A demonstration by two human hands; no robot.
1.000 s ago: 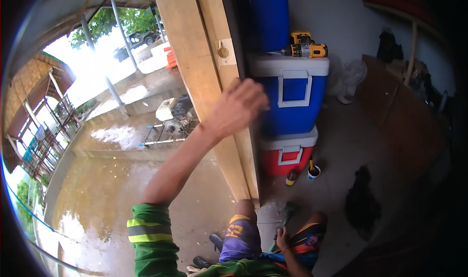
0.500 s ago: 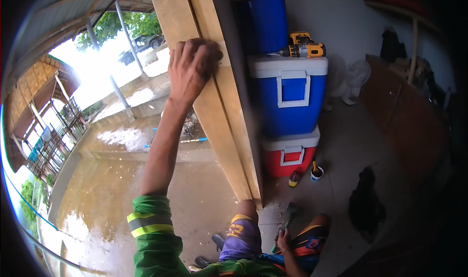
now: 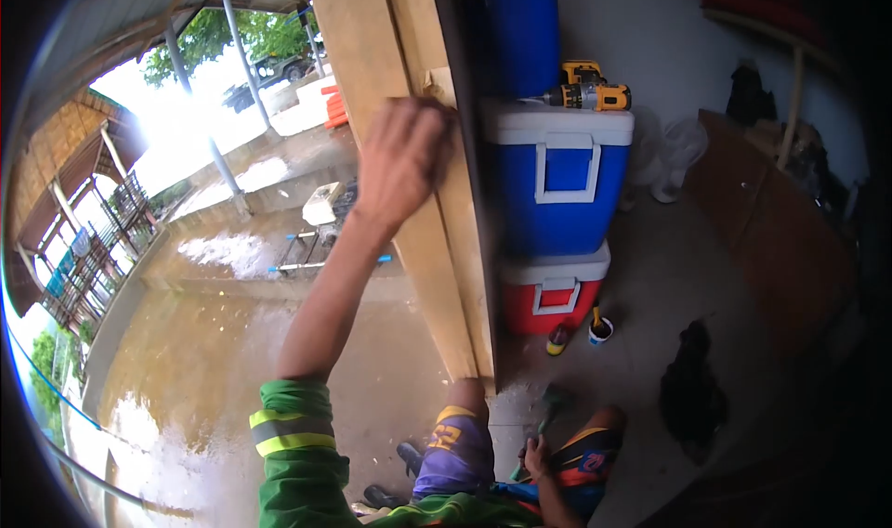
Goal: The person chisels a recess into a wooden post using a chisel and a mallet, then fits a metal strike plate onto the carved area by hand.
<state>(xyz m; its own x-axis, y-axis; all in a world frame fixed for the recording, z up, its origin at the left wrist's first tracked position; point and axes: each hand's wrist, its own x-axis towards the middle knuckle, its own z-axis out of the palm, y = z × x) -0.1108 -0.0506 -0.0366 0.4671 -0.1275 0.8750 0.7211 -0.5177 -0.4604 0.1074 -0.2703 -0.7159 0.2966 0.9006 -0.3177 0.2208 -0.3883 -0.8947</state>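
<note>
My left hand is raised against a light wooden door frame, its fingers curled and closed at the frame's edge. Whatever those fingers hold, if anything, is hidden. Just above them, a pale recessed patch shows in the wood. Low by my right thigh, my right hand is closed round the green handle of a hammer, whose dark head points up and away from me.
Right of the frame stand stacked coolers, a blue one above a red one. A yellow drill lies on top. On the floor are a small tub, a bottle and a dark heap. Wet concrete lies left.
My left hand has moved down the door frame, uncovering more of the pale patch above it. The view has shifted slightly. My right hand still holds the hammer low.
</note>
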